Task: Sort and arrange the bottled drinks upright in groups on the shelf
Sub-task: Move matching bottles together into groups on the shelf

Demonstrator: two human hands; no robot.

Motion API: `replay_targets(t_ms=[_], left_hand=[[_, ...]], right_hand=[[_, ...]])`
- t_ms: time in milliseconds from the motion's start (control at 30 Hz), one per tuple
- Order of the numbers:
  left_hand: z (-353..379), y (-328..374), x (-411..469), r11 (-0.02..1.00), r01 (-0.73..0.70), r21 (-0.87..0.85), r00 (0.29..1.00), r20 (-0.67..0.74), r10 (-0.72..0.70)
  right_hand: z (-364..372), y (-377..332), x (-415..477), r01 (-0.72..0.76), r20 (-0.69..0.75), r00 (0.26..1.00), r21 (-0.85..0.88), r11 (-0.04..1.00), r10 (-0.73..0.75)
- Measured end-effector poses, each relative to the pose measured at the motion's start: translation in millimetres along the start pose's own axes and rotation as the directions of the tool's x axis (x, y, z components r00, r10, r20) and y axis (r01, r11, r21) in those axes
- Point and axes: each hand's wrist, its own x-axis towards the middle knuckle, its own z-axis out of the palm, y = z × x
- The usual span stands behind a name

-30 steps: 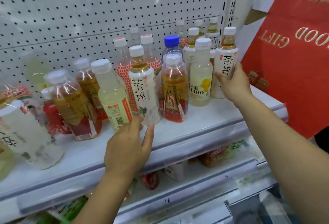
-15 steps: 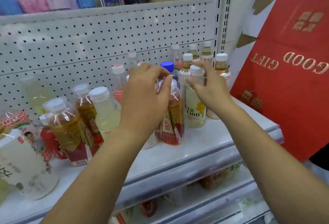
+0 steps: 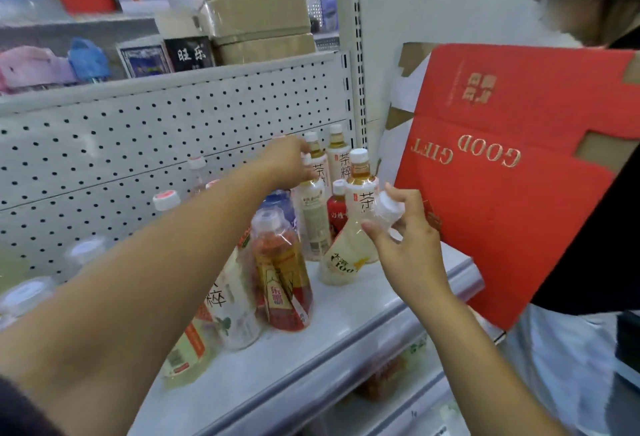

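Bottle (image 3: 341, 264) neck inside right grip (image 3: 405, 248)

Glossy clear plastic bottles (image 3: 284, 262), white plastic caps (image 3: 358, 155), matt metal pegboard (image 3: 138, 144), smooth shelf (image 3: 346, 317), matt red cardboard sheet (image 3: 519, 210).

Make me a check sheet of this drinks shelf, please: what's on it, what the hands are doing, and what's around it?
Surface: white shelf with a pegboard behind it.
Job's things: C100 bottle is tilted; orange-labelled bottle and tea bottle stand.
Clutter: nothing seen.
Hands: left hand grips the top of a pale bottle near the back; right hand pinches the C100 bottle's neck.
Cables: nothing seen.
Surroundings: red GOOD GIFT box to the right; cardboard boxes stacked above.
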Motion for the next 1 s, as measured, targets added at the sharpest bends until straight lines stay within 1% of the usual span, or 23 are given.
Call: replay_targets(t_ms=[67,200,333,500,700,800,900,1000], left_hand=[[2.6,-2.6,5.1,1.000,0.010,0.009,0.998,-0.060,-0.009],[3.1,-11.3,9.7,1.000,0.025,-0.015,0.995,-0.099,-0.026],[9.2,-17.6,12.4,0.998,0.053,-0.043,0.986,-0.155,-0.059],[11.2,-19.5,17.1,0.990,0.077,-0.116,0.981,-0.168,-0.096],[14.5,-14.2,21.4,0.987,0.134,-0.092,0.960,-0.236,-0.152],[13.5,-13.6,23.3,0.981,0.160,-0.114,0.959,-0.216,-0.182],[10.6,-13.7,26.7,0.980,0.163,-0.113,0.965,-0.190,-0.182],[8.9,-13.5,27.3,0.984,0.149,-0.096,0.980,-0.119,-0.160]], right_hand=[[-5.0,-0.5,-6.9,-0.011,-0.021,1.000,0.049,0.999,0.012],[-9.3,-3.6,-8.8,0.011,-0.061,0.998,0.069,0.998,-0.007],[-10.2,-8.6,-3.1,0.011,-0.049,0.999,0.014,1.000,-0.011],[-9.2,-13.5,6.8,0.007,-0.017,1.000,0.015,1.000,-0.007],[-2.0,-16.2,10.0,0.005,0.013,1.000,0.020,1.000,-0.005],[3.6,-15.3,10.4,-0.022,0.056,0.998,0.006,1.000,0.021],[8.4,-16.4,13.5,-0.036,0.091,0.995,0.000,0.999,0.036],[12.9,-17.7,21.5,-0.010,0.136,0.991,-0.051,0.999,0.017]])
